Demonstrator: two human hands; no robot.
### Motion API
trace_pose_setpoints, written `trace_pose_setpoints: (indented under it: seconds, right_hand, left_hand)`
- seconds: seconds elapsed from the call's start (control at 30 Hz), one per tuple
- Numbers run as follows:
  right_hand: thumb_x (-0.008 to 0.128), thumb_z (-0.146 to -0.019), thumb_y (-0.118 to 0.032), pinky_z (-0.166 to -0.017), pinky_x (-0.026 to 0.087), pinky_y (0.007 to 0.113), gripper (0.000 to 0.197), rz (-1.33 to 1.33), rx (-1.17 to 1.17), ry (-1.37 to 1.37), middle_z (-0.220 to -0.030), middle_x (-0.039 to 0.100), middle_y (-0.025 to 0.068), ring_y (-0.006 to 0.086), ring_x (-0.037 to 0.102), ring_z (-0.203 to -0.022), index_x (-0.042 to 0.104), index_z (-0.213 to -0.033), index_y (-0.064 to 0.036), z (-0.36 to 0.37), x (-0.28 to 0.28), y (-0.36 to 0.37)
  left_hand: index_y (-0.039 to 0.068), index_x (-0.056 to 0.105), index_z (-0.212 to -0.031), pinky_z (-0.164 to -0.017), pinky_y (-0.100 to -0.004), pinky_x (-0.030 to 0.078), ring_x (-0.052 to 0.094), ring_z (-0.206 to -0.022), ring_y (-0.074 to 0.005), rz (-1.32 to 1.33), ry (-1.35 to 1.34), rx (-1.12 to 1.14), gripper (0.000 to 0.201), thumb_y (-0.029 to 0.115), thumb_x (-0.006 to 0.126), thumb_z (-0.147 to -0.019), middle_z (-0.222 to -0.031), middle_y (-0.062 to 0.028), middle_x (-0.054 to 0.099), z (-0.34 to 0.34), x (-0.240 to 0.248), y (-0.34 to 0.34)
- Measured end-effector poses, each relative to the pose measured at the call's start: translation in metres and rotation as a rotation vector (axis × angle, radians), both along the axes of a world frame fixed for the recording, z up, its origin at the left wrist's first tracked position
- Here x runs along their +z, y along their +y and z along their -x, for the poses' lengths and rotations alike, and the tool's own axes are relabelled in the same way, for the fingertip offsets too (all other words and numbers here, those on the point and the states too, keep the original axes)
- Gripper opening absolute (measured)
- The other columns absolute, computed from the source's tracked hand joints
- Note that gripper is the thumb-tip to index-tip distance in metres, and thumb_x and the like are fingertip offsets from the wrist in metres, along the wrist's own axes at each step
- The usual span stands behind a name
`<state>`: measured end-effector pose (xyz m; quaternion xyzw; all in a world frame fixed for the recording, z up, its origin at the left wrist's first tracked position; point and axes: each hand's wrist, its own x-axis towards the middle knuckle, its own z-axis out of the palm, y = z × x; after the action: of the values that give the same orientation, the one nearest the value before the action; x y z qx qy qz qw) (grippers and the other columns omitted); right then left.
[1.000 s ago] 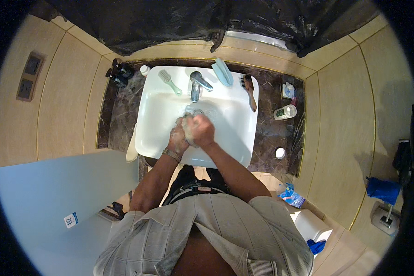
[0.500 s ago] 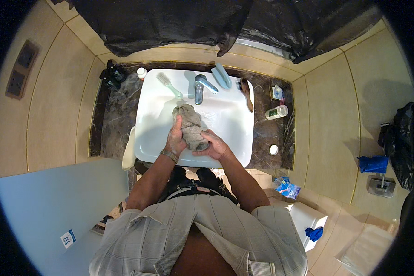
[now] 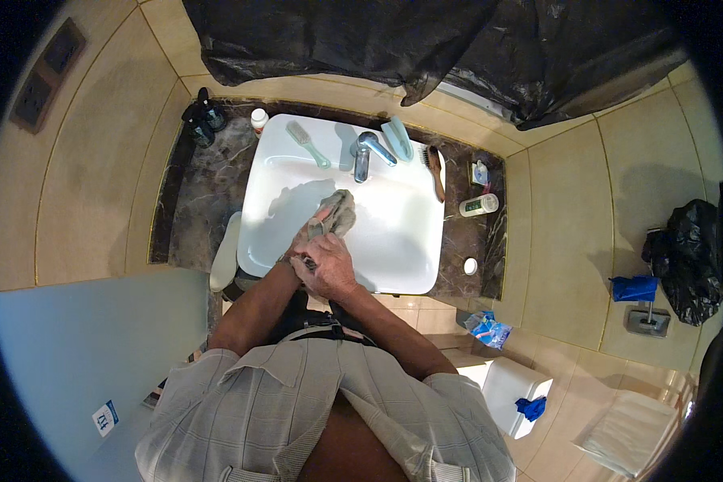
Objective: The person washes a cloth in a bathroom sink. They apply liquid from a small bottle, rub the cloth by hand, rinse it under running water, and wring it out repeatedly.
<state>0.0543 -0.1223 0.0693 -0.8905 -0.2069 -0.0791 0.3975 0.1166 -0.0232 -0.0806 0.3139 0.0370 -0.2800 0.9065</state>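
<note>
Over the white sink [image 3: 394, 265], a wet grey cloth [image 3: 343, 215] hangs bunched in my hands. My left hand [image 3: 307, 238] is closed on it, and most of the cloth sticks out past its fingers. Close below, my right hand [image 3: 332, 269] is a fist near the left wrist, a grey bit of cloth showing at its thumb side. The right hand partly covers the left hand and wrist, so the exact grip is hard to see. The chrome faucet [image 3: 363, 165] stands beyond the cloth, its lever pointing right.
On the sink's back rim lie a pale green brush [image 3: 308, 145], a light blue brush [image 3: 397, 140] and a brown wooden brush [image 3: 435, 172]. Dark bottles [image 3: 202, 120] and a white bottle [image 3: 259, 120] stand left; a clear jar [image 3: 479, 206] and white lid [image 3: 470, 266] lie on the right counter.
The cloth was held lengthwise between both hands; now it is bunched and turned. My right hand has moved left over to the left wrist. The view has shifted slightly.
</note>
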Motion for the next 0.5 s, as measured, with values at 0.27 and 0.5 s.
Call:
trace_pose_setpoints:
  seconds: [0.27,0.5]
  right_hand:
    - [0.069,-0.097,-0.021,-0.064,0.054,0.048,0.019,-0.048,-0.578,0.203,-0.078,0.069,0.0151,0.0378,0.068,-0.068,0.058,-0.107,-0.0093,-0.054,-0.086,-0.043]
    - [0.073,-0.09,-0.017,-0.071,0.054,0.047,0.016,-0.16,-0.318,0.047,-0.09,0.067,0.0131,0.0365,0.067,-0.082,0.062,-0.101,-0.0119,-0.018,-0.043,-0.003]
  left_hand:
    - [0.006,0.043,-0.148,-0.107,-0.0433,0.048,0.059,-0.126,-0.0384,-0.931,-0.478,0.065,0.069,0.033,0.069,-0.089,-0.139,-0.0201,0.059,0.023,0.048,-0.016]
    - [0.006,0.057,-0.132,-0.099,-0.0474,0.052,0.062,-0.116,-0.0421,-1.377,-1.068,0.197,0.049,0.029,0.066,-0.09,-0.129,-0.0225,0.062,0.009,0.009,0.001]
